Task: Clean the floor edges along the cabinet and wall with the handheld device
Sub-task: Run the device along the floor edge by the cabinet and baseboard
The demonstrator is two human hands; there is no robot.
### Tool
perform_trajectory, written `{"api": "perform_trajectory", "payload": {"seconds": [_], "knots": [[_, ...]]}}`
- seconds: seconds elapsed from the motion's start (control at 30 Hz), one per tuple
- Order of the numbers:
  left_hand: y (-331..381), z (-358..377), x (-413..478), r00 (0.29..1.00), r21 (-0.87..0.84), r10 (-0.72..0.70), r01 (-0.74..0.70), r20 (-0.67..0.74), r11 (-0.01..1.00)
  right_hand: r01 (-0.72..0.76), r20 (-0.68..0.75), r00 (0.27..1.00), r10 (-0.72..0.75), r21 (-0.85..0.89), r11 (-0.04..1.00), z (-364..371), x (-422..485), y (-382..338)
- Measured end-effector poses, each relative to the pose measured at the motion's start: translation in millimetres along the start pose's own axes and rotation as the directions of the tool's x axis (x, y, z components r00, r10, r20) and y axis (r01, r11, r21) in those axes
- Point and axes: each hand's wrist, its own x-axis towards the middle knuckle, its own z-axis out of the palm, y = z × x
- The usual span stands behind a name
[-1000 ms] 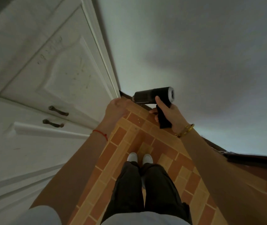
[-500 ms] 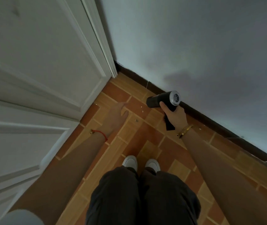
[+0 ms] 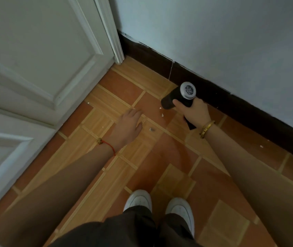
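Note:
My right hand point(image 3: 194, 112) grips the handheld device point(image 3: 177, 97), a black cylinder with a silver vented rear cap. Its nozzle points down-left at the floor, just in front of the dark baseboard point(image 3: 222, 97) under the pale wall point(image 3: 213, 36). My left hand point(image 3: 128, 124) hovers palm-down over the tiles with its fingers loosely together, holding nothing. The white cabinet point(image 3: 35, 59) fills the left side and meets the wall at the corner. Small white crumbs point(image 3: 161, 111) lie on the tiles near the nozzle.
Orange and tan tiled floor point(image 3: 160, 157) runs between cabinet and wall. My white shoes point(image 3: 160, 205) and dark trousers stand at the bottom centre. A small grey bit of debris point(image 3: 150, 129) lies right of my left hand; another white speck point(image 3: 261, 146) sits by the baseboard.
My view has tilted down toward the floor corner. The device has dropped lower and turned so its nozzle points down at the tiles. My left hand moved slightly right over the floor.

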Motion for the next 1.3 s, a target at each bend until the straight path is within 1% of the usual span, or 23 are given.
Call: {"api": "perform_trajectory", "payload": {"seconds": [0.13,0.27,0.5,0.6,0.67,0.77,0.83,0.93,1.1,1.3], "knots": [[-14.0,25.6,9.4,1.0,0.048,0.012,-0.012,0.001,0.999,0.09,-0.004,0.996,-0.091,-0.088,0.992,16.1,13.8,13.4],[-18.6,38.0,14.3,1.0,0.081,-0.004,0.004,0.002,0.997,0.115,0.013,0.993,-0.115,-0.141,0.983,26.7,17.6,20.5],[-17.9,48.8,10.4,1.0,0.095,-0.004,0.002,0.014,0.996,0.116,0.048,0.993,-0.108,-0.225,0.967,17.4,14.6,26.3],[-19.1,54.4,8.3,1.0,0.106,-0.003,0.0,0.026,0.994,0.132,0.126,0.987,-0.1,-0.28,0.951,9.9,11.6,26.9],[-20.3,56.1,6.5,1.0,0.111,-0.008,0.005,0.027,0.994,0.149,0.141,0.984,-0.113,-0.287,0.946,8.6,10.0,29.7],[-22.7,56.3,3.0,1.0,0.116,-0.026,0.024,0.015,0.993,0.158,0.117,0.985,-0.13,-0.272,0.949,11.4,8.0,32.9],[-25.5,55.7,-0.6,0.999,0.111,-0.041,0.042,-0.01,0.993,0.167,0.136,0.981,-0.135,-0.264,0.95,15.3,9.3,30.8],[-31.9,55.4,-8.9,0.995,0.105,-0.085,0.089,-0.049,0.99,0.198,0.167,0.972,-0.164,-0.218,0.956,27.6,10.5,20.9],[-53.7,51.4,-31.0,0.974,0.078,-0.206,0.213,-0.09,0.974,0.293,0.271,0.931,-0.243,-0.161,0.942,67.1,10.3,-4.2],[-83.2,42.0,-69.7,0.897,0.035,-0.407,0.418,-0.171,0.908,0.384,0.325,0.885,-0.334,-0.105,0.917,120.2,10.5,-33.4]]}}
